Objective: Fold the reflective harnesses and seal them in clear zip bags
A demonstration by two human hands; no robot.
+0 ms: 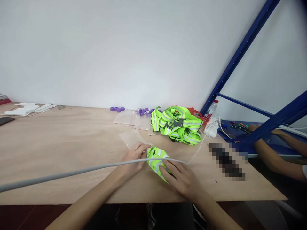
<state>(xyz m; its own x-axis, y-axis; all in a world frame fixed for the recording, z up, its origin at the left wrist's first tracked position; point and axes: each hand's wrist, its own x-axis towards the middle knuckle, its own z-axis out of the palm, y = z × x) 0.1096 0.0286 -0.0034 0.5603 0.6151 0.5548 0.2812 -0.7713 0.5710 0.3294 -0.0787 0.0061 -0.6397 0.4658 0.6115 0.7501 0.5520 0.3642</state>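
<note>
A folded bundle of neon green webbing with silver reflective stripes (155,159) lies at the front middle of the wooden table, between my hands. My left hand (134,158) pinches its upper left end, beside a clear plastic bag (131,138). My right hand (178,175) presses its curled fingers on the bundle's right side. Behind them rests a larger heap of the same green straps (178,124) with black buckles. A grey cable (96,168) crosses in front of the view, over both hands.
Clear bags (123,117) and purple rolls (144,111) lie by the wall. A white power strip (211,127) and a bottle (211,110) stand near the blue frame (240,51). Another person's arms (271,156) are at the right. A phone (6,120) lies far left.
</note>
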